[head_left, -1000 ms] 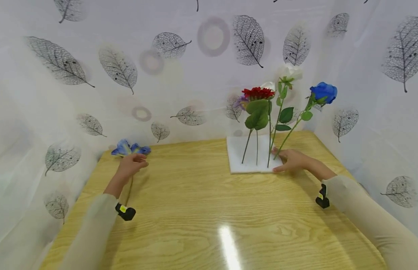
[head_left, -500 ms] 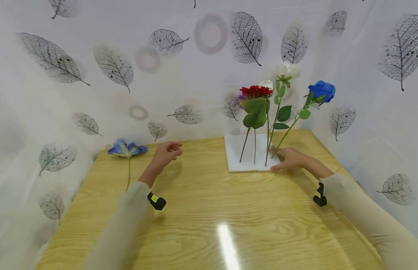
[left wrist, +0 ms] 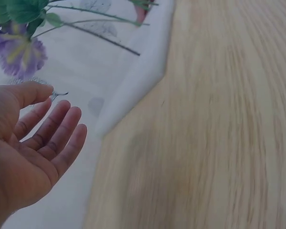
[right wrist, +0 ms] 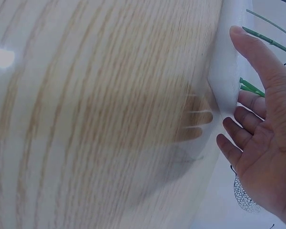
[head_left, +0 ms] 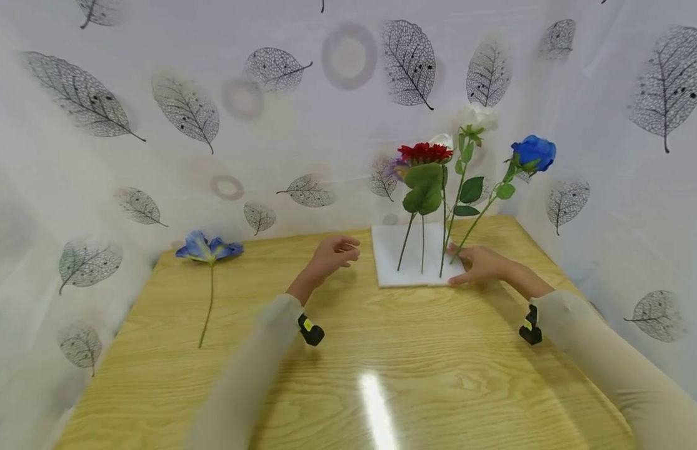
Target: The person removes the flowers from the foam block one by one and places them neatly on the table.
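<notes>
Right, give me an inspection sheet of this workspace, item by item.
Surface: wood-grain table, with a bright reflection near its front.
Job's things: white board bearing upright or leaning stems, with a red flower, purple flower, white rose, part-hidden white bloom and blue rose, which leans right; blue-yellow flower lying apart at the far left.
Clutter: nothing seen.
Grips: left grip holds nothing, just left of the board; right grip appears to touch the board's right front corner.
Cables: nothing seen.
Surroundings: pale sheeting printed with dark leaves.
</notes>
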A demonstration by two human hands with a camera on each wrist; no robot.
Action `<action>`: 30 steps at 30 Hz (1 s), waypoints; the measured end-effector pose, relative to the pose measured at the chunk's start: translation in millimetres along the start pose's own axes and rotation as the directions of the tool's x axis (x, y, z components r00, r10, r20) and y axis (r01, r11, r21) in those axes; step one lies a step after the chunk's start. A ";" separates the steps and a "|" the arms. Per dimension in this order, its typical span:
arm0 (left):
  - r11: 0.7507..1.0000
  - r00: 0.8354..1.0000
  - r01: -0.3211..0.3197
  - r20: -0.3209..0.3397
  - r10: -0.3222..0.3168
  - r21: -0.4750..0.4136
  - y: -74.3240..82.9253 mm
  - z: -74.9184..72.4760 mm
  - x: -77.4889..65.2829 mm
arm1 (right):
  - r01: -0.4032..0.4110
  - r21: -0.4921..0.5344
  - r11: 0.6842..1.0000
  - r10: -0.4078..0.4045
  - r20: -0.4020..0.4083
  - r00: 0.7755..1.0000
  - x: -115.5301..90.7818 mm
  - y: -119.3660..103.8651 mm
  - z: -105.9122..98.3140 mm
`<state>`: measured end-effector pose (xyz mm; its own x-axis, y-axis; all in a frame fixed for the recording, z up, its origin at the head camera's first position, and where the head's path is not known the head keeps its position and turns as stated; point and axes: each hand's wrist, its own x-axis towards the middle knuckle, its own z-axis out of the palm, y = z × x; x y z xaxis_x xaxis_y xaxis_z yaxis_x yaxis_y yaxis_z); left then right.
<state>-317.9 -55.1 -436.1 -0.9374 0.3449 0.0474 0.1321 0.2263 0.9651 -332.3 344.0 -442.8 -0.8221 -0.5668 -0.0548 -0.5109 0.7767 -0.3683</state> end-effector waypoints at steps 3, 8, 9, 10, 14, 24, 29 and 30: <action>1.000 0.999 -0.025 0.027 0.025 -0.005 0.9 14.2 7.5 | -0.002 0.010 1.000 0.002 0.000 1.000 -0.4 -0.1 0.4; 0.999 0.999 -0.034 0.015 0.034 -0.013 4.5 32.3 17.9 | -0.011 0.007 1.000 0.011 -0.002 1.000 -0.2 3.2 2.1; 0.999 0.999 -0.033 0.015 0.033 -0.014 5.3 35.4 19.7 | -0.011 0.006 1.000 0.011 -0.001 1.000 -0.1 4.0 2.5; 0.999 0.999 -0.032 0.016 0.032 -0.018 6.2 38.3 21.3 | -0.014 0.009 1.000 0.014 0.001 1.000 0.0 4.7 3.0; 0.999 0.999 -0.020 0.025 0.021 -0.038 7.9 50.2 27.9 | -0.009 0.007 1.000 0.009 0.002 1.000 0.8 7.1 4.8; 0.994 0.996 0.068 0.055 -0.064 -0.090 3.3 75.6 37.9 | -0.001 0.039 0.999 0.002 -0.006 1.000 0.4 8.4 4.9; 0.993 0.995 0.078 0.075 -0.071 -0.086 -1.5 81.8 39.5 | -0.007 0.048 0.999 0.008 -0.002 1.000 0.1 6.8 3.9; 0.993 0.994 0.077 0.078 -0.070 -0.085 -1.4 82.6 39.5 | -0.011 0.049 0.999 0.011 -0.001 1.000 0.0 7.0 3.9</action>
<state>-328.6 33.4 -456.9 -0.9166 0.3978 -0.0407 0.0315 0.1735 0.9843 -334.9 348.4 -448.9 -0.8277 -0.5581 -0.0581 -0.4891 0.7684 -0.4127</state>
